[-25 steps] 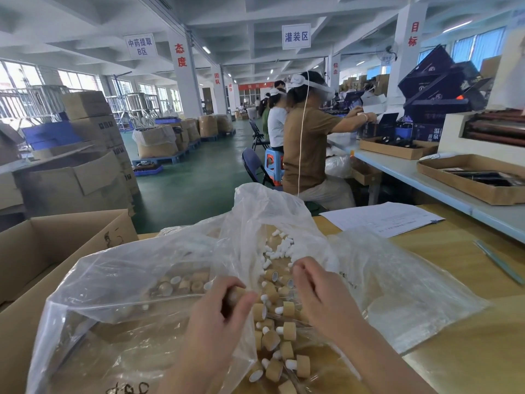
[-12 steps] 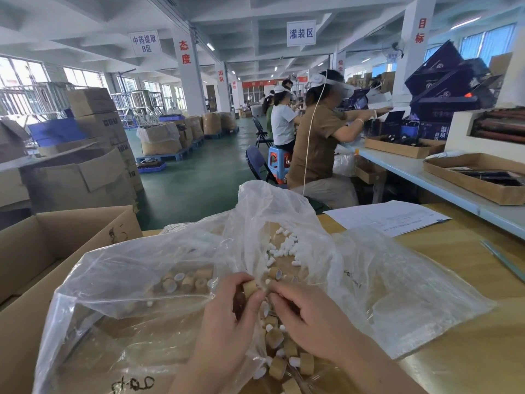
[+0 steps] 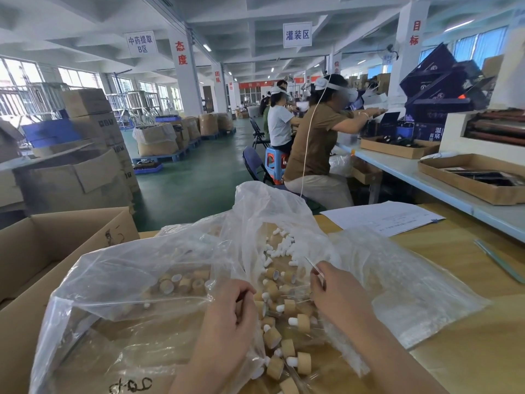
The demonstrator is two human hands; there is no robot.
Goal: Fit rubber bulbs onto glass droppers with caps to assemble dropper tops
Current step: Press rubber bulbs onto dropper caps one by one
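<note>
Left hand [image 3: 227, 319]: curled inward at the open edge of the clear plastic bag [image 3: 136, 282], thumb drawn toward the fingertips. Cannot tell whether gripping a cap or nothing, since the fingertips are hidden behind the knuckles.
Right hand [image 3: 338, 297]: pinching a thin glass dropper [image 3: 313, 266] at the fingertips, with the tube slanting up and away to the left, raised above the loose parts.
Caps [image 3: 272, 336]: tan, short and cylindrical, scattered in the bag's opening between the two hands and on toward the near edge. Several already fitted with a white bulb, one such just below the right hand.
Second cluster of caps [image 3: 181, 282]: seen dimly through the film, up and left of the left hand.
Rubber bulbs [image 3: 281, 245]: small, white, heaped farther back inside the bag, beyond the caps.
Bag placement: spread over the wooden table [image 3: 460, 351], its left part draped onto an open cardboard box [image 3: 56, 245].
Paper sheet [image 3: 383, 218]: flat on the table beyond the bag, toward the right.
Green strip [image 3: 497, 260]: lying near the table's right edge, well apart from both hands. Kind unclear.
Background: seated workers [image 3: 315, 143] along a long bench at right. Stacked cartons [image 3: 85, 155] at left, on a green floor.
</note>
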